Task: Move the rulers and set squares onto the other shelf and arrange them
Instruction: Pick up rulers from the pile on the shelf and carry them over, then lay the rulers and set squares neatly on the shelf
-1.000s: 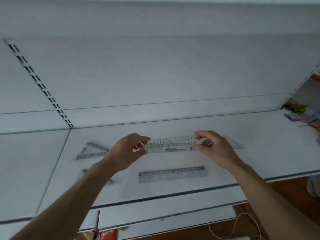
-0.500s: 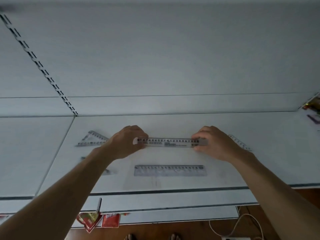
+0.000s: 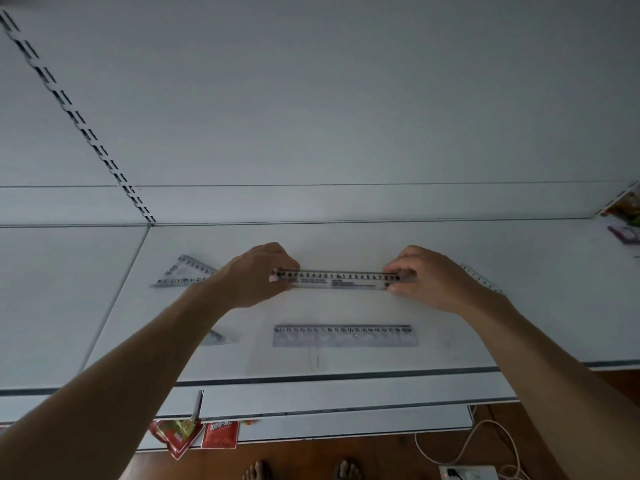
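Left hand [image 3: 256, 275] and right hand [image 3: 426, 277] are pinching opposite ends of the clear ruler [image 3: 339, 281], its long axis running parallel, just behind the grey ruler [image 3: 344, 336].

Shelf [image 3: 540, 317] bare toward the right — front ruler [image 3: 344, 336] sits mid-front, set square [image 3: 183, 271] at back left.

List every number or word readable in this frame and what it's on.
Far ruler: "1 0 1 2 3 4 5 6 7"; print beneath too small.
Near ruler: "7 8 9 10 11 12", blurred.
Left set square: "0 1 2 3 4 5 6".
Right set square: "0 1 2 3".
Red packet: blurred.
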A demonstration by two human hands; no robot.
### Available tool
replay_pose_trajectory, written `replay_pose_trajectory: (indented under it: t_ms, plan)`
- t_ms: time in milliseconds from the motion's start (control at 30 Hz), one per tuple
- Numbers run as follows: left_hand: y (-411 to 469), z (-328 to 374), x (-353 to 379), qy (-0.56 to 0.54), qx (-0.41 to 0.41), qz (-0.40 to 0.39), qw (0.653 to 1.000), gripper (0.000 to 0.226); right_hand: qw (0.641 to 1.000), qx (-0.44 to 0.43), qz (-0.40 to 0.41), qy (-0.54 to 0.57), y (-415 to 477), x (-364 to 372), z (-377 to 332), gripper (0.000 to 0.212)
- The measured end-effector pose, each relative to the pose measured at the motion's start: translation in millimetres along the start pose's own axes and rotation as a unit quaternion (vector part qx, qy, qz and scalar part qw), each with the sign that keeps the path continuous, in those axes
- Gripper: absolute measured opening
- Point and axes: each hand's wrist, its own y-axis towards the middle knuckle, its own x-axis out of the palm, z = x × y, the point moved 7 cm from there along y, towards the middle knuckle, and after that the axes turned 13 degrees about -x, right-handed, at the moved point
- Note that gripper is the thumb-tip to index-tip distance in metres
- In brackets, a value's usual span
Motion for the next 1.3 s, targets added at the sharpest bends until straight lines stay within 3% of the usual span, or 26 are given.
replay_pose_trajectory:
  t_ms: [233, 433, 567, 733, 1000, 1300]
  plan:
    - [-0.2, -1.3, -0.6, 0.0, -0.006, -0.005, 1.0, 0.03, 1.0, 0.014, -0.011, 0.005, 1.1, -0.9, -1.0, 0.026]
    - [-9.2, 2.8, -5.7, 0.031, -0.032, -0.003, 0.999, 0.048, 1.0, 0.021, 0.001, 0.015, -1.9, -6.1, -1.4, 0.032]
    - [-26.5, 8.4, -17.9, 0.017, -0.051, 0.051, 0.997, 0.047, 0.999, 0.002, 0.046, 0.011, 2.6, -14.2, -9.3, 0.028]
    - [-66.9, -0.4, -35.4, -0.046, -0.171, 0.149, 0.973, 0.038, 0.994, -0.028, 0.099, 0.026, 26.0, -6.1, -38.5, 0.026]
    - [-172.4, -58.2, -42.5, -0.037, -0.311, 0.177, 0.933, 0.039, 0.988, -0.123, 0.06, 0.069, 76.7, 42.0, -149.5, 0.031]
    - [-335.5, -177.1, -63.5, -0.041, -0.405, 0.21, 0.889, 0.04, 0.976, -0.207, 0.024, 0.065, 112.3, 111.3, -343.0, 0.034]
